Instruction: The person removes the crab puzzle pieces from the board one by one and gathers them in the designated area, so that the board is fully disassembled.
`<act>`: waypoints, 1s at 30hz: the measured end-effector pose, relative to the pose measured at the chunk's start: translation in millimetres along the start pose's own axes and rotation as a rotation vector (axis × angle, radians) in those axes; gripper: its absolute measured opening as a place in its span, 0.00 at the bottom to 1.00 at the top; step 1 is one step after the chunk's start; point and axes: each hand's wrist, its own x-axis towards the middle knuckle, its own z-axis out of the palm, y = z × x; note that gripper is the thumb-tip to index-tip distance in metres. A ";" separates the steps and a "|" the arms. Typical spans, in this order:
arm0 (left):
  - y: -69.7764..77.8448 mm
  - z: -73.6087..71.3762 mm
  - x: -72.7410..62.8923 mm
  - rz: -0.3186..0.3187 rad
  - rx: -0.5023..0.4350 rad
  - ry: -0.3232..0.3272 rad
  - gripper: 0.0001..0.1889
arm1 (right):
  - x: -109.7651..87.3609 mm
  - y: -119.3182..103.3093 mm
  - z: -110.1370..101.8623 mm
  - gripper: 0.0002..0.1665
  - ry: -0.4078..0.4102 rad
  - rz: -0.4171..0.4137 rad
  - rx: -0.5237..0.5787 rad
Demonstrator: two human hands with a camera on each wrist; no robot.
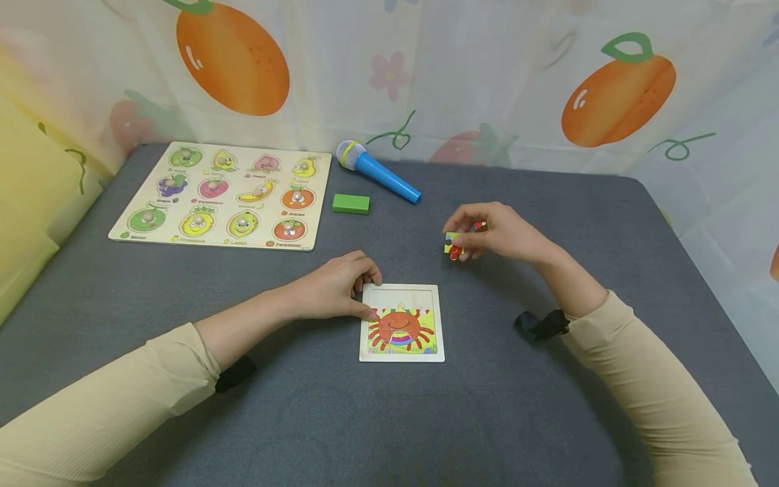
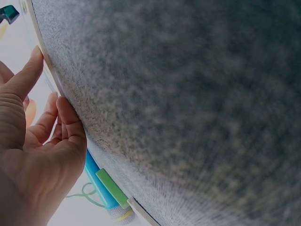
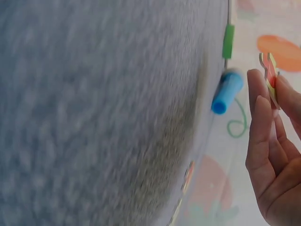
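Though low, right hand (image 1: 496, 233) seemingly above tabletop (image 1: 389, 419)

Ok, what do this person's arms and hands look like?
The left sleeve and right sleeve are long and beige, with gathered cuffs. A small dark object shows by each cuff. The left hand and right hand wear no gloves.

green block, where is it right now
In the head view, the green block lies on the table, left of centre, just right of the fruit board and on the near side of the blue microphone.
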 end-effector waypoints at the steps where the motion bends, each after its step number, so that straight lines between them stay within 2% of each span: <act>1: -0.3 0.0 0.1 0.001 0.000 0.000 0.24 | -0.3 1.6 -1.8 0.13 0.015 0.004 0.007; 7: -0.5 0.4 0.3 0.002 0.001 0.003 0.24 | -3.6 11.9 -13.6 0.14 0.097 0.036 0.040; 15: 0.2 0.6 -0.3 0.004 -0.003 0.010 0.25 | -9.9 27.3 -31.2 0.15 0.174 0.066 0.028; 24: -0.1 0.6 -0.5 0.007 0.002 0.011 0.25 | -18.5 49.2 -52.1 0.19 0.292 0.139 0.008; 30: 0.1 0.8 -0.5 0.009 0.001 0.013 0.25 | -21.6 62.8 -63.1 0.20 0.371 0.187 0.041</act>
